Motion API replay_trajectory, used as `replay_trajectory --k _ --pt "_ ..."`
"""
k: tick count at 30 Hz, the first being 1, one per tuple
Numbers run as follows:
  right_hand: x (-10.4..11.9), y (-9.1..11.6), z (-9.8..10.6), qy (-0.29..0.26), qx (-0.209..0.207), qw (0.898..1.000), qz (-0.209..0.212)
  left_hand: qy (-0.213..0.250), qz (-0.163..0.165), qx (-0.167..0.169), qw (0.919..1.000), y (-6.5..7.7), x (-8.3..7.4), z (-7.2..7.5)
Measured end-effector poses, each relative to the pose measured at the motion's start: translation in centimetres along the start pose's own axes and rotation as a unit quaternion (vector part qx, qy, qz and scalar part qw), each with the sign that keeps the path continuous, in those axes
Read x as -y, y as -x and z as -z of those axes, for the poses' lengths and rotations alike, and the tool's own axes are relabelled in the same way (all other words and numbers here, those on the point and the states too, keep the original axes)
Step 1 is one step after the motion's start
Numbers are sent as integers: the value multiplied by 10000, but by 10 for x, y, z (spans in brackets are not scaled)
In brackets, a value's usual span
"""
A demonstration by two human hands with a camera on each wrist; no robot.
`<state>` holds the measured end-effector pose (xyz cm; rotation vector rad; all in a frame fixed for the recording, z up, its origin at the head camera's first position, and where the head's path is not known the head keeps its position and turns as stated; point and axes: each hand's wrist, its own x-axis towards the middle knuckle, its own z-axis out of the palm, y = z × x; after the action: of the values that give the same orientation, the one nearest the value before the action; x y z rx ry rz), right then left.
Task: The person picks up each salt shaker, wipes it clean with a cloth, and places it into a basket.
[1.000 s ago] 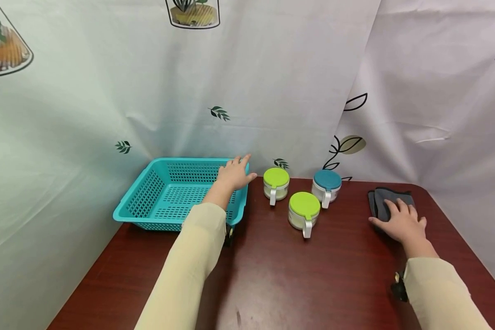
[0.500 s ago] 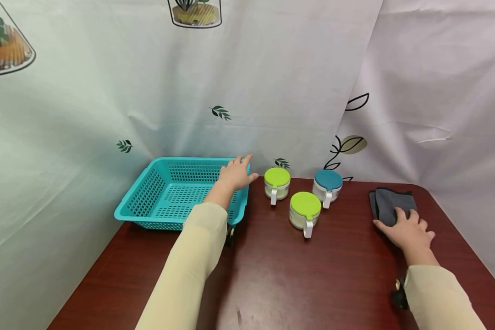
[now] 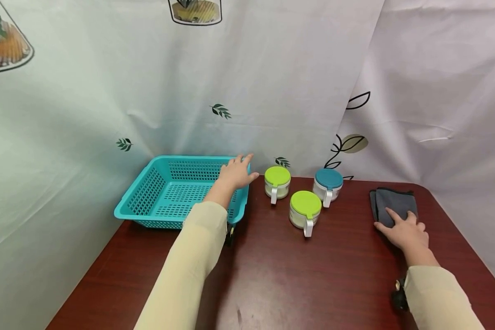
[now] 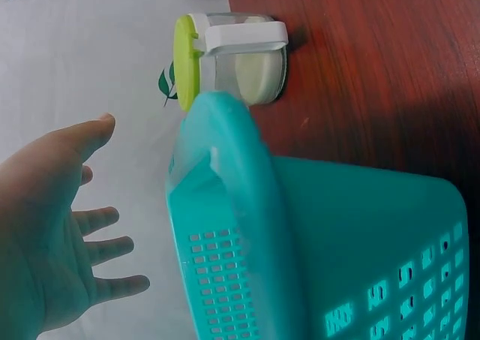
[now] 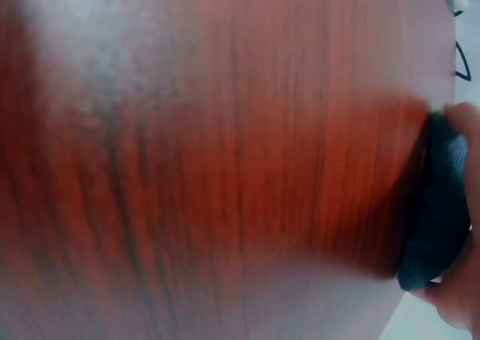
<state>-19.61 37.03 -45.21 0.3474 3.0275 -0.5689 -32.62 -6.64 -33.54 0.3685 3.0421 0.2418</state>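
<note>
My left hand (image 3: pixel 234 174) is held over the right back corner of a turquoise plastic basket (image 3: pixel 125 211), fingers spread and holding nothing. The left wrist view has that hand (image 4: pixel 45 227) beside the basket's rim (image 4: pixel 232 145), thumb and fingers apart. On the far right of the table, my right hand (image 3: pixel 407 233) rests its spread fingers on the near part of a folded dark grey cloth (image 3: pixel 393 201). From the right wrist, the cloth (image 5: pixel 436 205) shows at the edge, with the thumb by one end and fingertips by the other.
Between the hands stand three lidded glass jars with white handles: a green-lidded jar (image 3: pixel 277 181) at the back, another green-lidded jar (image 3: pixel 304 210) nearer, and a blue-lidded jar (image 3: pixel 327 183). A printed white curtain (image 3: pixel 293 82) hangs behind the reddish-brown table (image 3: pixel 297 284).
My right hand has drawn back from over the cloth toward its near edge, then its fingers have shifted slightly forward on it. The left hand, basket and jars have stayed in place.
</note>
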Motion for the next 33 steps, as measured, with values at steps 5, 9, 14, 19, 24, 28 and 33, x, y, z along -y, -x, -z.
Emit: replay_trajectory --k 5,9,14,19,24,28,33 --pt "0 -1 2 12 -107 9999 62 43 -57 -3 10000 1 -4 1" --pt "-1 -1 1 -6 -246 9997 17 72 -104 -14 9999 1 -8 1" --pt "-2 0 2 -102 -489 9988 -9 11 -134 -54 9999 1 -11 0" --pt "0 1 8 -182 -681 9975 34 45 -224 -127 9997 1 -14 -1" --pt "1 0 16 -247 -888 9957 101 112 -348 -281 9989 2 -19 -2" --pt "3 -1 20 -285 -981 9947 67 127 -406 -348 9985 4 -25 -2" --pt "2 -2 23 -293 -1079 9937 -7 116 -522 -462 9975 7 -32 -8"
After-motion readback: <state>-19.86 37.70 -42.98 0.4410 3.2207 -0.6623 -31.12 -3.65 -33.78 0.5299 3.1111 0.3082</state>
